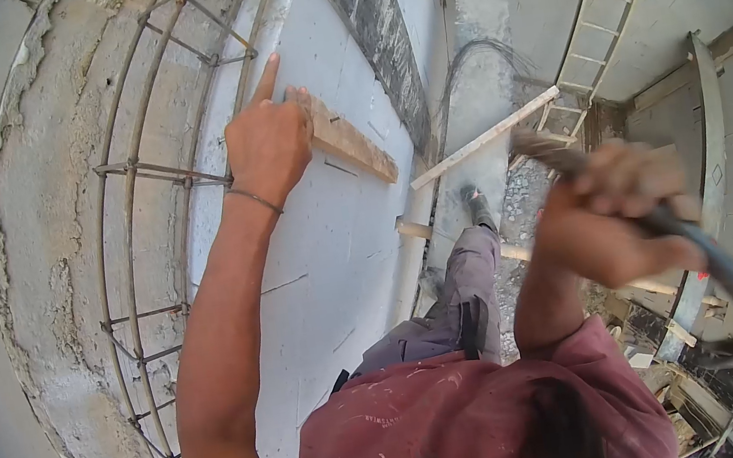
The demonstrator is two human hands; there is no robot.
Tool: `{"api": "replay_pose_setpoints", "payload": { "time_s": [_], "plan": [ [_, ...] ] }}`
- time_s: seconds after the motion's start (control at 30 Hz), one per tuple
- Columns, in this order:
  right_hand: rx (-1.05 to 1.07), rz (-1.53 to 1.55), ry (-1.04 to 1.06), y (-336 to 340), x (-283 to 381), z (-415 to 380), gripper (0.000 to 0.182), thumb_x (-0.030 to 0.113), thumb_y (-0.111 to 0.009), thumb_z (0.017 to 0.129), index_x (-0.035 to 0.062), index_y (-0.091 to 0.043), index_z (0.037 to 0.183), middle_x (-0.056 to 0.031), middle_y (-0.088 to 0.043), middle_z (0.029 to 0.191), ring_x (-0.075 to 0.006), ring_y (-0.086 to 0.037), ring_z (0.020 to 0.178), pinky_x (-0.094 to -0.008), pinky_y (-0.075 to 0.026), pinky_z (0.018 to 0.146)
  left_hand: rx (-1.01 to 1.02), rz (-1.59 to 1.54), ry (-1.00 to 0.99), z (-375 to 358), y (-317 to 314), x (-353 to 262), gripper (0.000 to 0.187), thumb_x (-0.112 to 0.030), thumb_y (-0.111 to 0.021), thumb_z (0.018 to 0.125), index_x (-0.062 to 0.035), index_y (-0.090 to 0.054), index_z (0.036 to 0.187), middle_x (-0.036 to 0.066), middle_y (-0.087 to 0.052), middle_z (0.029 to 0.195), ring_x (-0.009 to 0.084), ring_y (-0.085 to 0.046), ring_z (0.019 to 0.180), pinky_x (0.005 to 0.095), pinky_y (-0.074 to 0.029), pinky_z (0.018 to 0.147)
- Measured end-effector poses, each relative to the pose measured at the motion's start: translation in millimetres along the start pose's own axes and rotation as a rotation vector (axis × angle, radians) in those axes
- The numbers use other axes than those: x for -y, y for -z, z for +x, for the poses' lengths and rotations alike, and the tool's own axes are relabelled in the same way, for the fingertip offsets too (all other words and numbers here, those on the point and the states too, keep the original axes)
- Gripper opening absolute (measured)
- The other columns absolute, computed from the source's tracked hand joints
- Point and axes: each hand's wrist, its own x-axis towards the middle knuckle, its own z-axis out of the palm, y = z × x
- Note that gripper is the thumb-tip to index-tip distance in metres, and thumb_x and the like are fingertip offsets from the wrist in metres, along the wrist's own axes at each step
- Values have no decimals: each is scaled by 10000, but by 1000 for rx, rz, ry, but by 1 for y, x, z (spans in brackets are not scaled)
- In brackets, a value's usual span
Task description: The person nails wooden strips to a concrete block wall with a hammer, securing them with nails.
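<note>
My left hand (271, 148) is closed around the upper end of a short wooden strip (359, 149), with the index finger stretched out past it. The strip lies at a slant against a white panel (332, 253). Raised on the right side, my right hand (616, 220) grips the handle of a hammer (717, 257). Hand and hammer are smeared by motion, and the hammer's head is at the lower right. Whether a nail is in my left fingers cannot be made out.
A rebar cage (126, 170) runs along a rough concrete surface (55, 238) on the left. Beyond the panel are a dark board (375, 29), a ladder (608, 3) and a slanted wooden batten (486, 137). Gravel (527, 191) and scrap wood lie below.
</note>
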Motion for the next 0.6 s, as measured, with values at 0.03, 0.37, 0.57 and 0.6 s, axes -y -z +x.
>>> {"api": "replay_pose_setpoints", "payload": {
  "time_s": [0.03,0.37,0.57,0.6],
  "plan": [
    [2,-182,-19,20,-27,-47,403,446,-441,1053,66,-574,1060,-34,-481,654,-163,-474,523,-330,-429,479,-15,3,-4,2,2,0,212,-287,-664,929,-185,-822,832,77,-503,1525,272,-710,643,390,-548,589],
    [-97,-55,-361,0,28,-1,434,475,-402,1086,72,-553,1024,-17,-476,687,-102,-430,493,-258,-378,416,85,-15,24,5,10,-4,262,-282,-651,934,-130,-807,790,81,-484,1540,280,-695,606,405,-542,581],
    [544,-984,-550,56,-79,-171,310,289,-502,1051,51,-565,863,-159,-522,618,-315,-487,510,-419,-418,538,-17,-10,6,3,2,-1,226,-276,-638,941,-139,-815,906,87,-516,1516,265,-711,633,397,-547,589],
    [413,-939,-884,50,-86,-190,296,248,-493,1059,22,-556,879,-109,-539,612,-246,-506,510,-383,-410,526,-24,-8,-5,-2,3,-2,226,-276,-638,941,-139,-815,906,87,-516,1516,265,-711,633,397,-547,589]
  ]
}}
